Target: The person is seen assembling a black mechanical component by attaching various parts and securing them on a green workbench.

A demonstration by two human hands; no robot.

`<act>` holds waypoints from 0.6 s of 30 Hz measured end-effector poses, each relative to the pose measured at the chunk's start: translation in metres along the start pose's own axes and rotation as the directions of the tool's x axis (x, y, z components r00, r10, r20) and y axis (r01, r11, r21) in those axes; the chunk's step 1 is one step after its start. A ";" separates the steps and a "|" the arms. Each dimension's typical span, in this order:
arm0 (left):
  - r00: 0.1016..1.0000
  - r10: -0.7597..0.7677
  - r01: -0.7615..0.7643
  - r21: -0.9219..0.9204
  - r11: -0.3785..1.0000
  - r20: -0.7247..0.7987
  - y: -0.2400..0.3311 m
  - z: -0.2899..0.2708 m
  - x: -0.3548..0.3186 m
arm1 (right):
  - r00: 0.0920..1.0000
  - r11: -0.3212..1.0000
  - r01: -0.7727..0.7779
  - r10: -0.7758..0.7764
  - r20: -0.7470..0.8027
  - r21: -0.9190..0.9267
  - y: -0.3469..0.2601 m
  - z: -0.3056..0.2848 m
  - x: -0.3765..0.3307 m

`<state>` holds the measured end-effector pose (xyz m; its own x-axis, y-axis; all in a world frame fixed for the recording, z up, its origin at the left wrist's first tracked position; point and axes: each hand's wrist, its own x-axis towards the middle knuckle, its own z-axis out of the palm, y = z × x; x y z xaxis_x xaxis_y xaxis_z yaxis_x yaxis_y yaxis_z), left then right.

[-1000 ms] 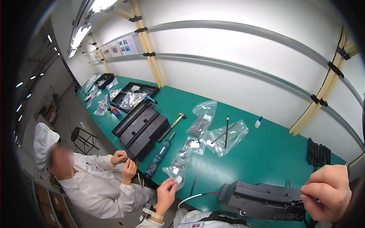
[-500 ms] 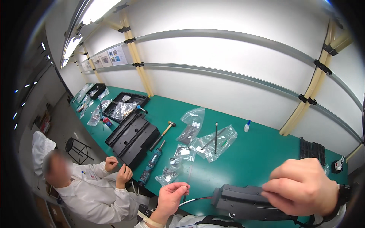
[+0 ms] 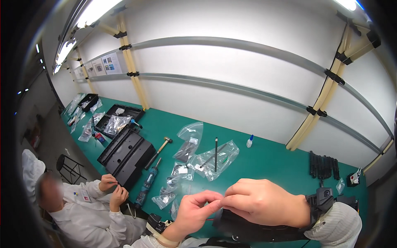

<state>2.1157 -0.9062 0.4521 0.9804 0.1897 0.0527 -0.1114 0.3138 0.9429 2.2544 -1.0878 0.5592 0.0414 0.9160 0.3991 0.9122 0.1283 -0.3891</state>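
My left hand (image 3: 195, 213) and my right hand (image 3: 264, 202) meet at the fingertips in front of me. Both are closed in a pinch; whatever lies between the fingers is hidden or too small to name. Right under them is a long black plastic housing (image 3: 260, 232), partly covered by my right hand. A bit of red wire (image 3: 209, 219) shows at its left end, beside my left hand. Beyond my hands lie clear plastic bags (image 3: 221, 159) of small parts, with a thin black rod (image 3: 216, 155) on top.
To the left, a co-worker (image 3: 89, 206) in white handles a large black case (image 3: 126, 156). Between us lie a hammer (image 3: 159, 152) and a teal power tool (image 3: 147, 187). A blue-capped bottle (image 3: 249, 141) stands farther back; black strips (image 3: 323, 166) and a small black box (image 3: 354, 178) sit right.
My right hand has moved left from above the housing, and its fingertips now meet those of my left hand. The view has shifted to the right, showing more of the right end of the table.
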 end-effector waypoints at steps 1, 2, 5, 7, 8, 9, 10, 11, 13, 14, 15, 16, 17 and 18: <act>1.000 -0.018 0.018 0.032 0.999 0.000 -0.002 0.001 0.001 | 1.000 1.000 -0.008 0.009 -0.006 0.013 0.002 -0.002 0.000; 0.999 -0.037 0.037 0.064 0.997 -0.001 -0.003 0.001 0.002 | 1.000 0.999 -0.018 0.018 -0.012 0.028 0.004 -0.003 0.000; 1.000 -0.007 0.009 0.071 0.997 -0.025 -0.007 0.006 0.005 | 0.999 0.999 -0.042 0.042 -0.001 0.011 0.006 0.000 -0.003; 0.999 -0.036 0.038 0.066 0.997 -0.034 -0.008 0.007 0.005 | 0.998 0.998 -0.052 0.053 0.027 -0.022 0.007 0.001 -0.004; 0.997 -0.062 0.065 0.064 0.996 -0.045 -0.009 0.008 0.005 | 0.997 0.997 -0.057 0.060 0.052 -0.056 0.007 0.002 -0.004; 0.997 -0.068 0.070 0.058 0.996 -0.043 -0.010 0.009 0.005 | 0.996 0.997 -0.063 0.066 0.057 -0.054 0.007 0.003 -0.004; 0.995 -0.086 0.086 0.001 0.996 -0.043 -0.010 0.010 0.004 | 0.996 0.996 -0.060 0.064 0.064 -0.068 0.007 0.003 -0.004; 0.994 -0.104 0.101 -0.057 0.993 -0.042 -0.010 0.011 0.003 | 0.995 0.995 -0.056 0.062 0.073 -0.081 0.007 0.004 -0.004; 0.989 -0.145 0.143 -0.102 0.985 -0.016 -0.005 0.013 0.002 | 0.993 0.993 -0.058 0.068 0.095 -0.100 0.006 0.003 -0.004; 0.983 -0.183 0.182 -0.139 0.973 0.011 -0.004 0.014 0.002 | 0.991 0.991 -0.058 0.071 0.112 -0.120 0.006 0.003 -0.004; 0.983 -0.182 0.181 -0.143 0.973 0.010 -0.004 0.013 0.002 | 0.991 0.991 -0.057 0.071 0.117 -0.120 0.006 0.004 -0.004; 0.985 -0.169 0.173 -0.165 0.971 0.039 -0.004 0.013 0.002 | 0.991 0.990 -0.060 0.075 0.110 -0.128 0.005 0.004 -0.004; 0.986 -0.155 0.165 -0.187 0.968 0.068 -0.004 0.012 0.002 | 0.992 0.989 -0.064 0.078 0.103 -0.137 0.005 0.005 -0.003; 0.986 -0.154 0.164 -0.191 0.968 0.066 -0.005 0.011 0.002 | 0.991 0.989 -0.062 0.077 0.107 -0.137 0.004 0.005 -0.002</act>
<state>2.1195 -0.9171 0.4512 0.9945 0.0770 -0.0713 0.0219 0.5121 0.8587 2.2559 -1.0872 0.5524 0.0679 0.9586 0.2766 0.9550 0.0178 -0.2961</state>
